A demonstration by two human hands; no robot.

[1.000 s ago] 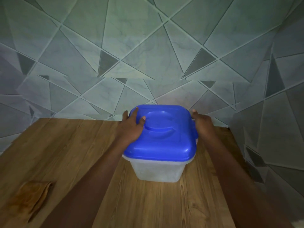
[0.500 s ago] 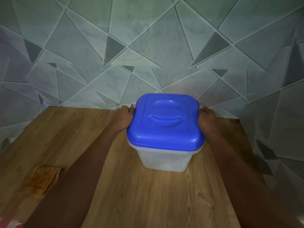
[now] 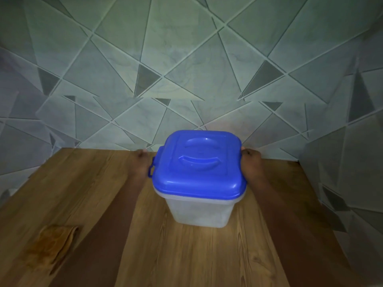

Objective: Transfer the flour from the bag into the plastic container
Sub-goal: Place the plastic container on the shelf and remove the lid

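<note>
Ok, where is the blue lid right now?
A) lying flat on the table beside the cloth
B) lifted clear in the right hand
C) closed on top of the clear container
C: the lid sits squarely on the container, which stands on the table, with the left hand and right hand at its sides.

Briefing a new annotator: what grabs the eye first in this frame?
The bright blue lid, closed on the translucent plastic container, dominates the middle of the view, close to the patterned wall. A left hand and a right hand flank it at lid height, fingers mostly hidden. A brown folded cloth lies front-left on the wooden table.
</note>
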